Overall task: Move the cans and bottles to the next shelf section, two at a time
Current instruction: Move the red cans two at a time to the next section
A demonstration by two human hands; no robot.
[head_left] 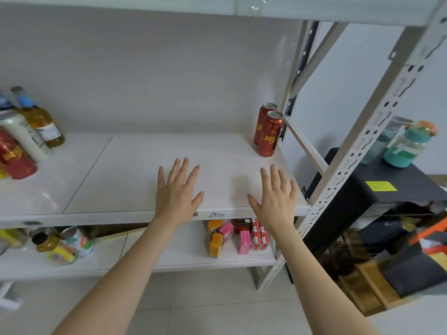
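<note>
Two tall red cans (269, 131) stand upright, one behind the other, at the far right of the middle shelf board (135, 165), close to the white upright post. On the shelf's left end stand a red can (14, 155), a white bottle (24, 134) and an amber bottle with a blue neck (41, 119). My left hand (177, 192) hovers over the shelf's front middle, palm down, fingers spread, holding nothing. My right hand (275, 199) is beside it to the right, also spread and holding nothing, in front of and below the two red cans.
The lower shelf holds pink, orange and red cartons (238, 236) on the right and bottles and a can (65, 245) on the left. A perforated white post (343, 175) frames the right side. Beyond it a black box (377, 189) carries teal jars (406, 143).
</note>
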